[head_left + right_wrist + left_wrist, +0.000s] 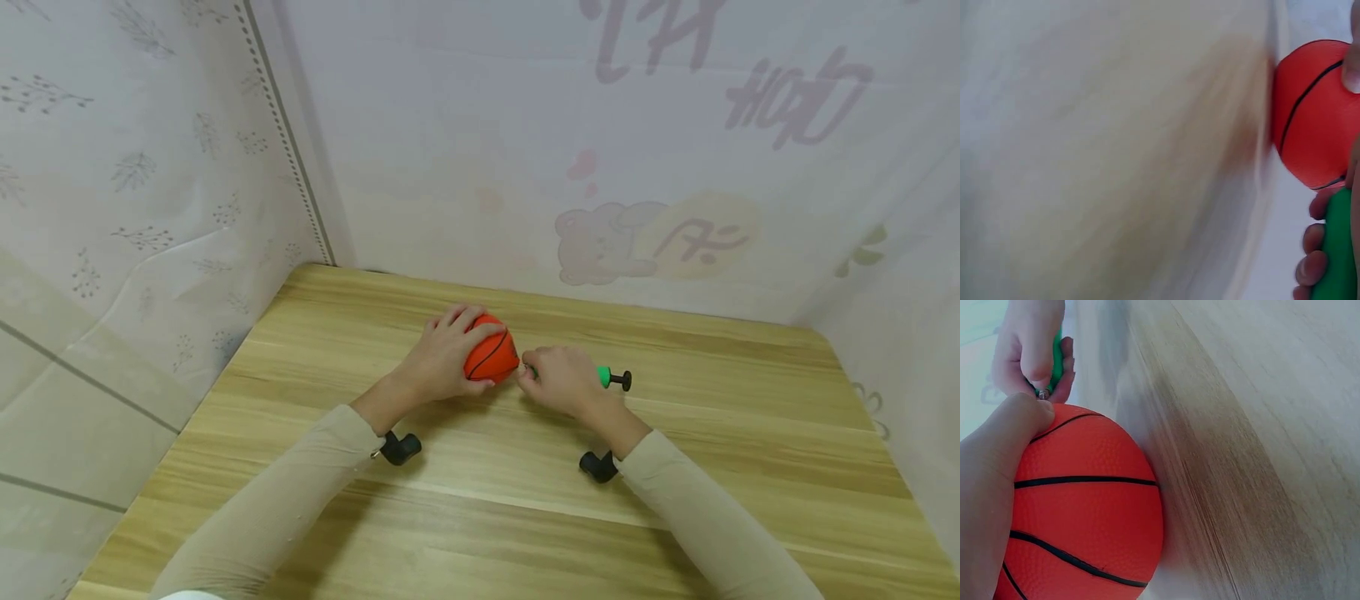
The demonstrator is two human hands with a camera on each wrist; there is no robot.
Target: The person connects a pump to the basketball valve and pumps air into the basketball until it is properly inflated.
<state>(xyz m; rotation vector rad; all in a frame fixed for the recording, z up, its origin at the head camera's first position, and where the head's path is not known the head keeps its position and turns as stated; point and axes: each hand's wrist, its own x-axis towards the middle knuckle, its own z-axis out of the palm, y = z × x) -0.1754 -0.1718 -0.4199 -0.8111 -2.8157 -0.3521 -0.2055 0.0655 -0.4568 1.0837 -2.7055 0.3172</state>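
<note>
A small orange-red toy basketball (491, 354) with black lines rests on the wooden table. My left hand (450, 354) grips it from the left, fingers over the top and thumb low on the near side. Just right of the ball, my right hand (562, 379) holds a green hand pump (603, 377) with a black plunger handle (627, 381) sticking out to the right. In the left wrist view, a metal fitting (1043, 395) at the pump's front end points at the ball (1091, 506), close to the left thumb. Whether a needle sits inside the ball is hidden.
The wood-grain table (480, 525) runs back to a printed cloth wall (450, 167), with another patterned cloth (150, 208) along the left side. Dark wrist-camera mounts (401, 448) stick out beneath both sleeves.
</note>
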